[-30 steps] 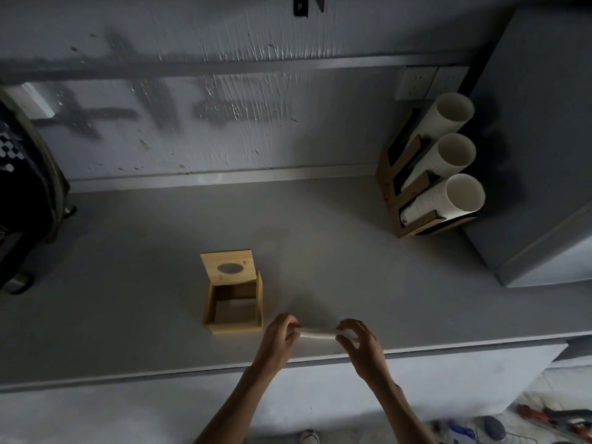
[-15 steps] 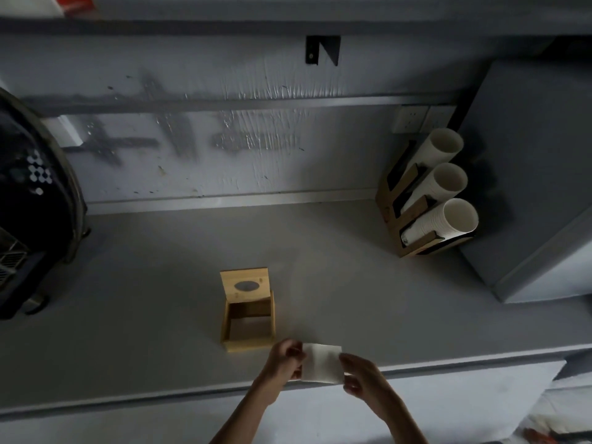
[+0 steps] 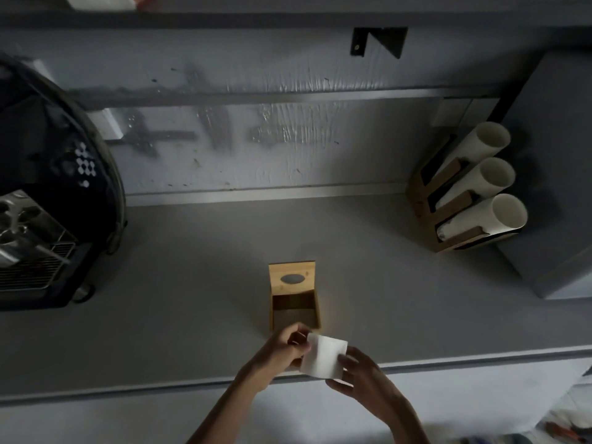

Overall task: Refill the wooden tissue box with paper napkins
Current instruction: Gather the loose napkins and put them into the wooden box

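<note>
The wooden tissue box (image 3: 294, 302) stands on the grey counter (image 3: 192, 283) with its lid tipped up at the back, an oval slot in the lid, and its inside looking empty. Just in front of the box I hold a white stack of paper napkins (image 3: 324, 357) with both hands. My left hand (image 3: 282, 354) grips its left edge and covers the box's front wall. My right hand (image 3: 358, 370) grips its lower right corner. The napkins are tilted, their flat face toward me.
A wooden rack with three stacks of white paper cups (image 3: 474, 190) lies at the back right beside a grey cabinet (image 3: 557, 187). A black machine with a metal grille (image 3: 48, 193) fills the left side. The counter's front edge (image 3: 128, 389) runs just below my hands.
The napkin stack went from flat and edge-on to tilted with its face toward me, and my hands brought it left, up against the box's front. The view shifted downward.
</note>
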